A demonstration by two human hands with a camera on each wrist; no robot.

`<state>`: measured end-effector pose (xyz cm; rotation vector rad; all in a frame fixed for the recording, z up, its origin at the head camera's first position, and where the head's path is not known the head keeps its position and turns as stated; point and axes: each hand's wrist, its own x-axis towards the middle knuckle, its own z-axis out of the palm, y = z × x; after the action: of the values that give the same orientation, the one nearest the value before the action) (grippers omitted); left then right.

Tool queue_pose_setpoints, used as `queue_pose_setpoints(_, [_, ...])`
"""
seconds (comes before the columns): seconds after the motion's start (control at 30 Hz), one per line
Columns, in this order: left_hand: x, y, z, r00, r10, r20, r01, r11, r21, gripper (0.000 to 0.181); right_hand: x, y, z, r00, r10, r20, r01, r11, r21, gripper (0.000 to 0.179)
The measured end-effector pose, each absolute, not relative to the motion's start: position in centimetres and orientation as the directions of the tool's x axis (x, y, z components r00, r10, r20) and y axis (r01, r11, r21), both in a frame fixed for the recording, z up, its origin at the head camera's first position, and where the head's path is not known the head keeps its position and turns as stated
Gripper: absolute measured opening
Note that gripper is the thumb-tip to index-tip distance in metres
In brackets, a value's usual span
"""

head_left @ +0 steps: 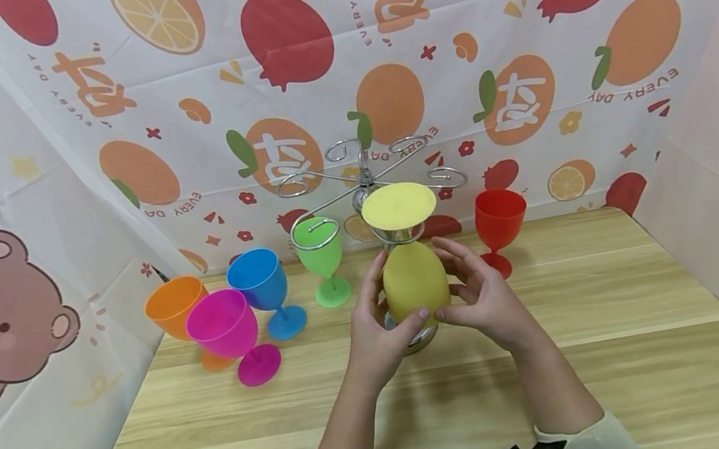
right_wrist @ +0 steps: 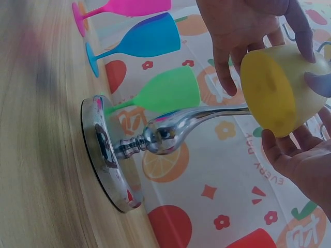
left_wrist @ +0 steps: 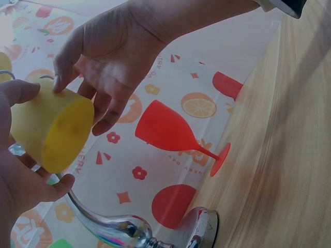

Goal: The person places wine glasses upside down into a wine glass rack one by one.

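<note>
Fruit-print cloth (head_left: 288, 38) behind, wood table (head_left: 608, 365) below, chrome rack (head_left: 366, 189) standing on it. Head view: yellow cup (head_left: 416, 287) is upside down, foot up, on the near side of the rack's pole. One rack loop shows just under its foot; can't tell if it fully rings the stem. Left hand (head_left: 379, 325) and right hand (head_left: 485, 294) both clamped on the bowl, one per side, fingers curled round it. Left of rack, going outward: green cup (head_left: 321, 251), blue cup (head_left: 259, 282), pink cup (head_left: 222, 326), orange cup (head_left: 176, 311). Red cup (head_left: 501, 219) upright, right of rack. Left wrist: yellow mouth points down, off the table, beside rack pole. Right wrist: same grip; rack base sits flat on wood, green nearest it.
</note>
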<state>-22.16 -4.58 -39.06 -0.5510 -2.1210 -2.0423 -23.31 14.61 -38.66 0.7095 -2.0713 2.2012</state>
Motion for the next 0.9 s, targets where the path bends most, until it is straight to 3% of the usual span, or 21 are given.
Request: queue_pose_setpoints(0.9, [-22.39,-4.57,-39.43,-0.918,0.173,0.358,0.370,0.044,0.928,0.084,-23.30,14.66,-38.63,-0.894,-0.301,0.332,-0.346,-0.005,-0.938,0.088])
